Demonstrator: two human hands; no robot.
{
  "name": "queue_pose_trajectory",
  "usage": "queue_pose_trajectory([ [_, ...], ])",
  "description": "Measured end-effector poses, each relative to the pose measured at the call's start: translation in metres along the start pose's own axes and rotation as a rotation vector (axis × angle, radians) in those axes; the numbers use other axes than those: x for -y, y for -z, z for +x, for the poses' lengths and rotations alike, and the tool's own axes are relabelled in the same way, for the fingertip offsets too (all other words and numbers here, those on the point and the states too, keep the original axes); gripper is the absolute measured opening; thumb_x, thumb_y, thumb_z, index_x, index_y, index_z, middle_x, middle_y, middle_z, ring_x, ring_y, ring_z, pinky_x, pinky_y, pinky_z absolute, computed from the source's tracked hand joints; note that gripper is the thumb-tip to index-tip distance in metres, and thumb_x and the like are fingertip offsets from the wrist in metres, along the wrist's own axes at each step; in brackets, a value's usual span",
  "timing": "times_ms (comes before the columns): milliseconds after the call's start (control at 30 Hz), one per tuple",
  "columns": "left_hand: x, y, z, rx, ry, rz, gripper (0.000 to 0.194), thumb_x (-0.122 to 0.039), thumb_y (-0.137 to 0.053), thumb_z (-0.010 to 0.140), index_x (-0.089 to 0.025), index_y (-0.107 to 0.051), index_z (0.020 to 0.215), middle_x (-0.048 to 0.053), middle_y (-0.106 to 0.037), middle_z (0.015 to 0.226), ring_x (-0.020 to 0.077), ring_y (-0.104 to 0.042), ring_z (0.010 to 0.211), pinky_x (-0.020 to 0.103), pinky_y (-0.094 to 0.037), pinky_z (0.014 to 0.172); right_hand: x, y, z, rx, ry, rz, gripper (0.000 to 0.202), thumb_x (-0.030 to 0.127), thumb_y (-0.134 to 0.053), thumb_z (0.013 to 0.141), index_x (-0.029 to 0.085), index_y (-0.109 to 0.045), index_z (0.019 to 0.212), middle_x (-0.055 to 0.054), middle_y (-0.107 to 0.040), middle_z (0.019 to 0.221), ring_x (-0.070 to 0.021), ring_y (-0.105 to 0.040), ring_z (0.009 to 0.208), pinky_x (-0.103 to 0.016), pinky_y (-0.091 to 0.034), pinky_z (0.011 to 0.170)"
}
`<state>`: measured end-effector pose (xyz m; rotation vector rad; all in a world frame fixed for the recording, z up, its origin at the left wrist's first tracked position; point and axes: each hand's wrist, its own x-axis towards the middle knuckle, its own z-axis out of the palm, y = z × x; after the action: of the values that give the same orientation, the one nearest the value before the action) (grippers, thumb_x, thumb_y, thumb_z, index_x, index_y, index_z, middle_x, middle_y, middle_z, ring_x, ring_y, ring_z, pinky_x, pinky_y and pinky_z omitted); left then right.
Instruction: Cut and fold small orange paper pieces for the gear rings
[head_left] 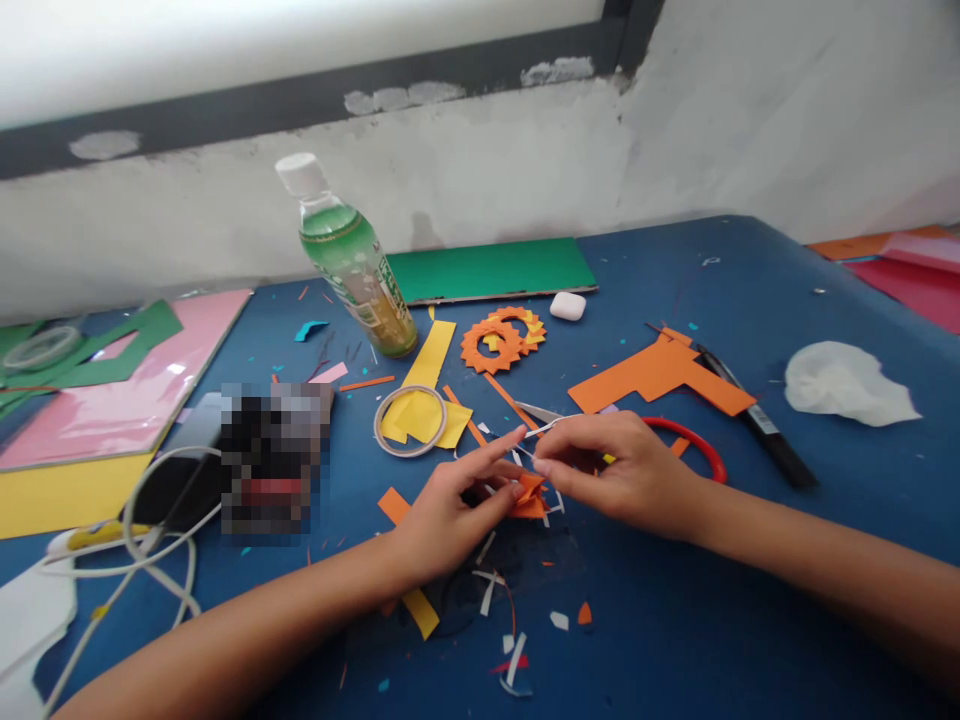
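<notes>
My left hand holds a small folded orange paper piece between thumb and fingers, its index finger stretched toward the other hand. Close on the right, my right hand pinches the end of a thin white strip that reaches to the left index fingertip. Behind and partly under my right hand lie red-handled scissors, blades pointing left. White and orange paper scraps lie in front of the hands.
On the blue table stand a bottle, a tape roll, toothed orange rings, a white case, orange paper, a black marker and crumpled white material. White cables lie left.
</notes>
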<state>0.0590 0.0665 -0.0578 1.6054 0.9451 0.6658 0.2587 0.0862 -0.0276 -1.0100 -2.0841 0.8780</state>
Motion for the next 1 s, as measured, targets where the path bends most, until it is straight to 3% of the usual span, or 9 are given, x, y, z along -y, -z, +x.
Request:
queue_pose_trajectory([
  [233, -0.003, 0.000, 0.002, -0.026, 0.083, -0.073, 0.048, -0.028, -0.052, 0.086, -0.017, -0.041, 0.131, 0.003, -0.065, 0.077, 0.0110, -0.058, 0.065, 0.021, -0.045, 0.057, -0.002, 0.001, 0.000, 0.007, -0.009, 0.011, 0.010, 0.022, -0.057, 0.080, 0.016, -0.062, 0.073, 0.003, -0.055, 0.057, -0.0055, -0.044, 0.048, -0.017, -0.035, 0.047],
  [333, -0.004, 0.001, 0.004, -0.105, 0.090, -0.033, 0.049, -0.029, -0.052, 0.086, -0.018, -0.040, 0.132, 0.007, -0.067, 0.089, 0.0135, -0.061, 0.073, 0.023, -0.048, 0.060, -0.002, 0.003, 0.000, 0.003, -0.029, 0.009, 0.011, 0.023, -0.055, 0.081, 0.016, -0.062, 0.076, 0.003, -0.055, 0.057, -0.0058, -0.044, 0.048, -0.017, -0.035, 0.046],
  [433, -0.006, 0.005, 0.005, -0.224, -0.006, 0.146, 0.039, -0.028, -0.057, 0.082, -0.020, -0.053, 0.120, 0.009, -0.064, 0.110, 0.0174, -0.061, 0.090, 0.027, -0.050, 0.070, -0.003, 0.002, 0.001, 0.035, -0.038, -0.012, 0.011, 0.023, -0.055, 0.081, 0.016, -0.062, 0.077, 0.003, -0.055, 0.057, -0.0063, -0.044, 0.049, -0.018, -0.035, 0.048],
  [633, -0.012, 0.008, 0.007, -0.293, -0.250, 0.243, 0.009, -0.021, -0.058, 0.082, -0.017, -0.065, 0.082, 0.006, -0.069, 0.087, 0.0160, -0.063, 0.083, 0.033, -0.050, 0.081, -0.004, 0.000, 0.002, 0.137, -0.033, -0.057, 0.010, 0.024, -0.055, 0.082, 0.018, -0.063, 0.081, 0.002, -0.060, 0.063, -0.0076, -0.050, 0.054, -0.019, -0.037, 0.053],
  [733, -0.014, 0.008, 0.007, -0.298, -0.303, 0.266, 0.009, -0.018, -0.057, 0.082, -0.017, -0.066, 0.082, 0.006, -0.069, 0.082, 0.0152, -0.064, 0.078, 0.030, -0.051, 0.075, -0.006, -0.001, 0.002, 0.116, -0.060, -0.130, 0.015, 0.030, -0.056, 0.081, 0.018, -0.063, 0.087, 0.002, -0.060, 0.064, -0.0086, -0.051, 0.054, -0.020, -0.037, 0.052],
  [867, -0.013, 0.006, 0.006, -0.286, -0.308, 0.312, 0.010, -0.016, -0.056, 0.082, -0.016, -0.065, 0.084, 0.006, -0.069, 0.079, 0.0141, -0.063, 0.074, 0.027, -0.051, 0.070, -0.008, -0.004, 0.000, 0.032, -0.049, -0.217, 0.037, 0.032, -0.060, 0.079, 0.015, -0.055, 0.111, 0.000, -0.062, 0.072, -0.0097, -0.053, 0.055, -0.021, -0.039, 0.051],
  [1000, -0.011, 0.005, 0.005, -0.276, -0.294, 0.328, 0.009, -0.017, -0.056, 0.082, -0.015, -0.065, 0.082, 0.005, -0.069, 0.077, 0.0133, -0.063, 0.071, 0.025, -0.050, 0.067, -0.008, -0.007, -0.001, 0.029, 0.084, -0.195, 0.015, 0.028, -0.055, 0.083, 0.017, -0.062, 0.092, -0.001, -0.063, 0.070, -0.0094, -0.054, 0.058, -0.020, -0.040, 0.054],
])
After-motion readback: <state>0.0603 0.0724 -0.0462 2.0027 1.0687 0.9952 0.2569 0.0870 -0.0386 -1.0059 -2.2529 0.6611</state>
